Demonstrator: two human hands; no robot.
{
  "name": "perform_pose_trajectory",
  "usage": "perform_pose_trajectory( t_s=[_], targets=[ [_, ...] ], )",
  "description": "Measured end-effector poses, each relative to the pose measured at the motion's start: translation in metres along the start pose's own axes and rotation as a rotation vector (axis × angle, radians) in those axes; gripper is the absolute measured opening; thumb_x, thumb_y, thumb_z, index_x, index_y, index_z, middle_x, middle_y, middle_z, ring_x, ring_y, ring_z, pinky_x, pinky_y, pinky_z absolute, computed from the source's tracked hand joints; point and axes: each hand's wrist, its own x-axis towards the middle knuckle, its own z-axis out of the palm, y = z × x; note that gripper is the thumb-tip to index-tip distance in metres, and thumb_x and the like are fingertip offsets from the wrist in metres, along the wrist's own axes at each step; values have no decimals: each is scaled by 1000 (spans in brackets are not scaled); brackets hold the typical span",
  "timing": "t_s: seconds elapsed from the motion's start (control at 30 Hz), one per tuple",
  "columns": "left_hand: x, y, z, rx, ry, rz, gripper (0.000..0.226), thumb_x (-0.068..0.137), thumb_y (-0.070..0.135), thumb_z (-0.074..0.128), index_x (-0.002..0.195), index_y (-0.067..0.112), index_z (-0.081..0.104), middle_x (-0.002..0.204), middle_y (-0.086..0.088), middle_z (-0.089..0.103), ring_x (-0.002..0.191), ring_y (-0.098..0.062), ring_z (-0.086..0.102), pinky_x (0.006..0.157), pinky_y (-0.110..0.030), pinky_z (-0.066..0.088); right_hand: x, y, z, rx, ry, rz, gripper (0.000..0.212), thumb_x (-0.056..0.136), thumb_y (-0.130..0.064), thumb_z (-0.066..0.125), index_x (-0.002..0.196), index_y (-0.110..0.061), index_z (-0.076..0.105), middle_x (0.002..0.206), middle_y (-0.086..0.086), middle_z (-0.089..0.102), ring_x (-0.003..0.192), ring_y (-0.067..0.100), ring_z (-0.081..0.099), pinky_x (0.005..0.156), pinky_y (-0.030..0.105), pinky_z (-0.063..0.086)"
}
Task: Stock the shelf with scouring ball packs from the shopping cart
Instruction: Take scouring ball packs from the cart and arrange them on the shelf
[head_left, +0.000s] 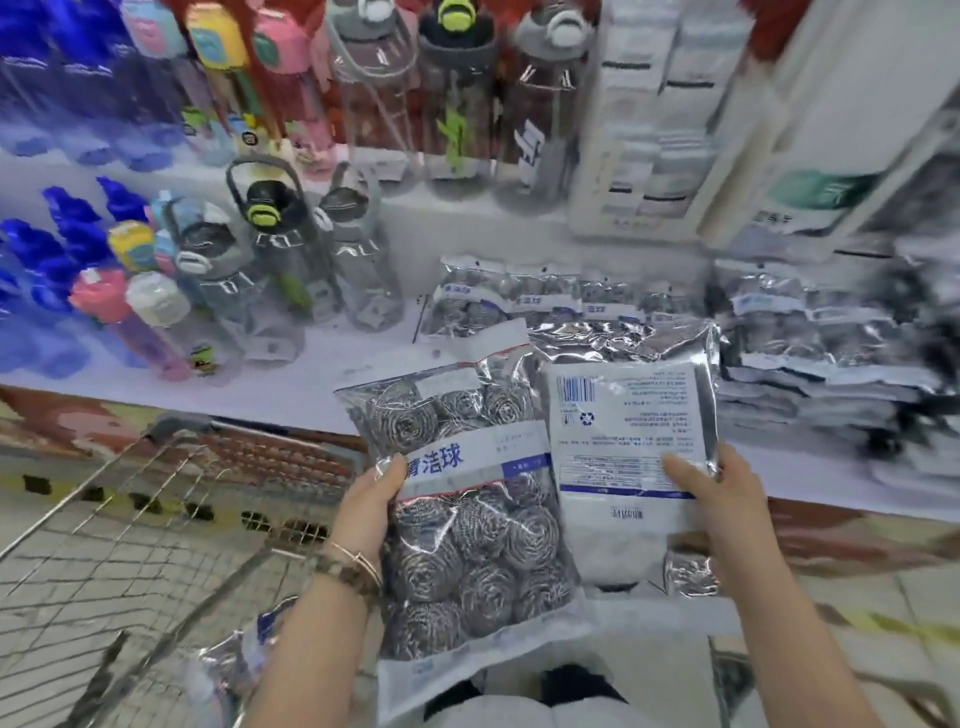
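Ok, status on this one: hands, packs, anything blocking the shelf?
Hands: left hand grips front-facing pack, right hand grips back-facing pack. Both at shelf edge, stacked packs behind. Spare pack in cart. Nothing blocking visible.

The white shelf (311, 384) runs just beyond both your grips. Past the pack (628, 415) your right hand (717, 499) holds, a row of packs (467, 296) lies flat on it, overlapping. Further right of that grip sits a stack of packs (810, 332). Out beyond your left hand (371, 499), clear bottles (291, 270) stand, with blue bottles (31, 291) furthest left.
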Motion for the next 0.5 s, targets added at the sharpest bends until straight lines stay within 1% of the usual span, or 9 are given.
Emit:
perform_pose_trajectory(
  t_s=[0.07,0.13,0.2,0.27,0.37,0.43,0.5],
  targets=[
    [-2,2,30,43,-56,5,27,90,31,56,74,14,68,82,-10,68,86,-29,61,87,-41,46,1,3,-29,37,39,11,24,86,-13,66,109,-12,60,98,-2,69,86,17,66,68,32,50],
    [-7,4,61,67,-99,45,25,91,29,54,76,14,67,82,-7,67,84,-26,60,83,-37,45,4,8,-59,74,85,26,22,86,-13,65,107,-13,60,97,-2,69,85,16,66,65,31,49],
    [-13,4,96,87,-131,56,24,92,26,53,74,15,65,80,-5,65,81,-23,58,80,-34,44,8,13,-92,95,135,47,16,86,-13,66,101,-17,60,95,-1,69,83,18,66,68,35,52],
    [-21,3,135,129,-177,64,26,92,25,52,71,16,63,80,-6,63,81,-22,56,78,-33,42,13,20,-128,114,184,58,15,85,-12,67,97,-20,61,95,1,70,85,23,67,74,41,54],
    [-33,-4,196,154,-249,43,28,93,30,52,73,15,66,86,-11,66,87,-26,58,90,-41,42,21,27,-185,139,242,69,17,85,-12,67,96,-24,62,96,2,71,84,25,68,74,43,55],
    [-42,-9,235,154,-301,28,32,92,32,53,70,14,69,83,-11,68,87,-28,59,95,-46,41,26,31,-222,168,288,60,17,85,-11,66,91,-26,61,94,-2,69,81,19,66,70,38,54],
    [-48,-19,274,141,-358,-10,35,84,41,61,68,13,74,85,-13,70,93,-33,61,101,-51,38,31,37,-258,175,321,56,17,85,-10,67,94,-23,61,96,-1,69,83,17,66,69,34,52]
  ],
)
